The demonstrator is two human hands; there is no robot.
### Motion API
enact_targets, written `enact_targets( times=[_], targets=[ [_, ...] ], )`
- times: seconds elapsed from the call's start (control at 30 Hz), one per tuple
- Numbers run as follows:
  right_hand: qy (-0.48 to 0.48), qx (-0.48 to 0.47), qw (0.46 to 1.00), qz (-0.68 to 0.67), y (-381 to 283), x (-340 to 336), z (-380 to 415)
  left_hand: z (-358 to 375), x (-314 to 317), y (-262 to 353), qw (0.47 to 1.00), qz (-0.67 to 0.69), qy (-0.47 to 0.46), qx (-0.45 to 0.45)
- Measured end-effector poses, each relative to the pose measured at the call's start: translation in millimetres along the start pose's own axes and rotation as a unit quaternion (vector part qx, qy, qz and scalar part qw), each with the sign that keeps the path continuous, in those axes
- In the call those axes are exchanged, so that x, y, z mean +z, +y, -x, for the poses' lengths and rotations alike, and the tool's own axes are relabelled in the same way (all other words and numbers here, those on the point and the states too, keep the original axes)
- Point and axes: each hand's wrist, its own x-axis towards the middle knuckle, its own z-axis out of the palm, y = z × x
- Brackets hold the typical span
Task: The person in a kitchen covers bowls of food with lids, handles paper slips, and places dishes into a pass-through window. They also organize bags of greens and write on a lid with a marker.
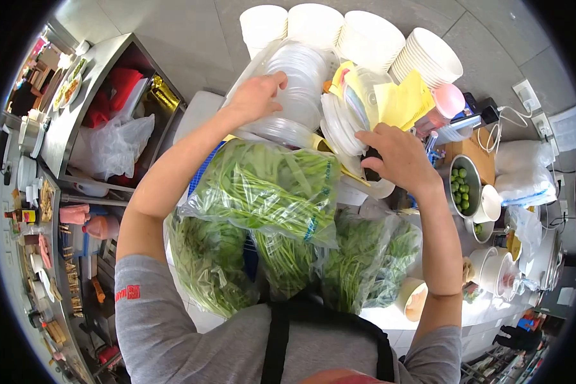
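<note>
L hand (pixel 256 99): on the clear lid stack (pixel 299 83); fingers spread & slightly bent, open, no firm grip seen.
R hand (pixel 397 153): at near/R edge of the tilted lid stack (pixel 341 125); fingers curled, thumb apart; can't tell if gripping.
Clear lid stack: lies on its side in a translucent bin (pixel 250 64), behind the top greens bag (pixel 262 185).
Tilted lid stack: R of bin, leaning; yellow paper (pixel 416 99) just beside.
Greens bags: top one lies across lower bags (pixel 214 262), nearest the torso.
Cup stacks (pixel 372 40): behind bin & paper, near wall.
Risk, lid slide: uneven push by L fingers could fan out or spill the nested lids.
Risk, lean: if R fingers catch only the outer lids, the rest may slip onto the top bag.
Risk, snag: loose paper edge could drag w/ lids.
Risk, reach: forearm brushing the top bag could shift it off the lower bags.
</note>
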Motion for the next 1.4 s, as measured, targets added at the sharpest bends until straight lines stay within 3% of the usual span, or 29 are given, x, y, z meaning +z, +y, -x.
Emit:
enact_targets(
  times=[0.07,0.17,0.27,0.33,0.4,0.47,0.53,0.63,0.7,0.8,0.83,0.93,1.0,1.07,1.1,1.13,1.17,1.2,1.27,1.3,1.37,1.4],
  targets=[
    [0.025,0.005,1.000,-0.016,0,-4,4,2,-8,7,0.997,0.075,-0.014,-0.011],
    [0.070,0.007,0.997,-0.024,-1,-12,14,0,-16,5,0.989,0.069,0.102,0.077],
    [0.243,-0.062,0.966,-0.062,3,-10,18,1,-47,43,0.956,0.146,0.190,0.169],
    [0.329,-0.065,0.938,-0.088,1,-19,21,8,-70,90,0.947,0.194,0.155,0.206],
    [0.417,-0.107,0.884,-0.181,-2,-25,31,9,-75,132,0.905,0.363,0.120,0.186],
    [0.402,-0.035,0.907,-0.120,0,-44,61,12,-79,165,0.926,0.325,0.151,0.117],
    [0.425,0.016,0.888,-0.174,1,-66,104,16,-69,221,0.872,0.408,0.207,0.174],
    [0.502,0.023,0.851,-0.150,10,-74,166,9,-59,248,0.923,0.283,0.153,0.213],
    [0.487,0.053,0.858,-0.158,1,-82,212,31,-44,318,0.880,0.367,0.177,0.246],
    [0.495,0.173,0.817,-0.240,-5,-79,261,28,-9,364,0.820,0.435,0.187,0.321],
    [0.500,0.156,0.809,-0.267,4,-71,278,28,-5,373,0.848,0.405,0.149,0.308],
    [0.484,0.278,0.829,-0.007,31,-54,331,34,21,406,0.887,0.388,0.084,0.235],
    [0.460,0.332,0.820,0.074,65,-33,373,35,31,400,0.820,0.477,-0.087,0.304],
    [0.467,0.379,0.793,-0.100,84,-3,418,36,75,405,0.862,0.454,-0.078,0.210],
    [0.462,0.396,0.772,-0.185,94,14,437,35,120,406,0.921,0.380,0.023,0.082],
    [0.400,0.430,0.772,-0.245,104,34,453,35,149,401,0.929,0.360,0.038,0.071],
    [0.333,0.461,0.766,-0.300,113,55,465,42,165,403,0.929,0.369,-0.004,0.006],
    [0.314,0.439,0.765,-0.351,118,77,474,43,184,401,0.927,0.374,-0.014,-0.032],
    [0.311,0.445,0.765,-0.346,122,100,482,38,226,377,0.967,0.240,0.085,0.009],
    [0.321,0.447,0.755,-0.356,125,106,484,44,220,384,0.971,0.160,0.163,0.071],
    [0.332,0.451,0.733,-0.386,128,109,487,68,207,406,0.933,-0.006,0.302,0.194],
    [0.332,0.453,0.722,-0.404,127,109,487,76,202,416,0.956,0.023,0.224,0.186]
  ],
)
